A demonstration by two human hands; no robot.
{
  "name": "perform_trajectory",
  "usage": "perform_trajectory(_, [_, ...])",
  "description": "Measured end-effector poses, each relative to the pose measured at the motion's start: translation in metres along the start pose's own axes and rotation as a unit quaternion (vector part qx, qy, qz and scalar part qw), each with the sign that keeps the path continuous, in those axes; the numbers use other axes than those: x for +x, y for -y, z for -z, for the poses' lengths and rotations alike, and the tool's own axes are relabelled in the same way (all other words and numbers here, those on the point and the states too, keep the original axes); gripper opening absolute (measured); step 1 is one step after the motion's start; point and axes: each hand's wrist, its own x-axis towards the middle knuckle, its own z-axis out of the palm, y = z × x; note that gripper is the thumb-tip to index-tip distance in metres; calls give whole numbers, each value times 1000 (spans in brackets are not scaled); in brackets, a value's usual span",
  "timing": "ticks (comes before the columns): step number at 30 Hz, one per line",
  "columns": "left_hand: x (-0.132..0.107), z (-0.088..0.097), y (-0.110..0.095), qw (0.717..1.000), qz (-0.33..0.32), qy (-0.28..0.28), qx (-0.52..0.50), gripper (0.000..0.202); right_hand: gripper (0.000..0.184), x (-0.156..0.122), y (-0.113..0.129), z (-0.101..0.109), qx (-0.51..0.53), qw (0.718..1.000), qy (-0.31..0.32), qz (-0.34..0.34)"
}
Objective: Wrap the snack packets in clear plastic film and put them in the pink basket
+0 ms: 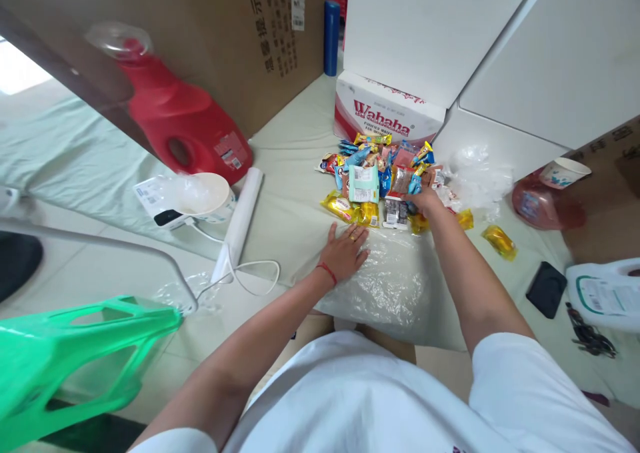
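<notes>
My left hand [345, 250] lies flat with fingers spread on a clear plastic bag [385, 286] at the table's near edge. Just beyond its fingertips is a pile of small wrapped snacks [364, 184] in mixed colours. At the right side of this pile, my right hand [424, 198] has its fingers closed around a small snack packet [415, 185], with the fingertips partly hidden among the wrappers. Yellow-wrapped snacks [343, 206] lie along the pile's front. One more yellow packet [500, 242] rests apart, to the right of my right forearm.
Behind the pile stands a Wahaha carton [385, 110]. Crumpled clear plastic [480, 176] lies right of it. A red jug [185, 116], a paper cup [213, 196] and a white roll [240, 223] are at left. A black wallet-like item [547, 290] and a white bottle [607, 296] sit at right.
</notes>
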Motion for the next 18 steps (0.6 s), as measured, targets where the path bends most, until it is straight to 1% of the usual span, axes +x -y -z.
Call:
perform_trajectory(2, [-1,1,0,1000,-1,-2,-4,58,37,-3,-2,1,22,1000,6,-17])
perform_trajectory(5, [-1,2,1,1000,-4,-2,-10,58,36,-12,-7,13,58,997,36,-35])
perform_trajectory(8, [-1,2,2,1000,-6,1,-16,58,39,-20,-11,28,92,992,80,-34])
perform_trajectory(11, [-1,2,2,1000,-5,1,-20,58,41,-25,-14,36,110,988,106,-29])
perform_trajectory(14, [-1,1,3,1000,-6,0,-20,58,41,-22,-17,36,109,990,87,-23])
perform_trajectory(16, [-1,1,3,1000,-10,-2,-20,59,39,-16,-19,33,107,993,48,-8])
perform_trajectory(18, [-1,1,3,1000,-11,-2,-18,58,31,-9,-20,29,102,995,5,15])
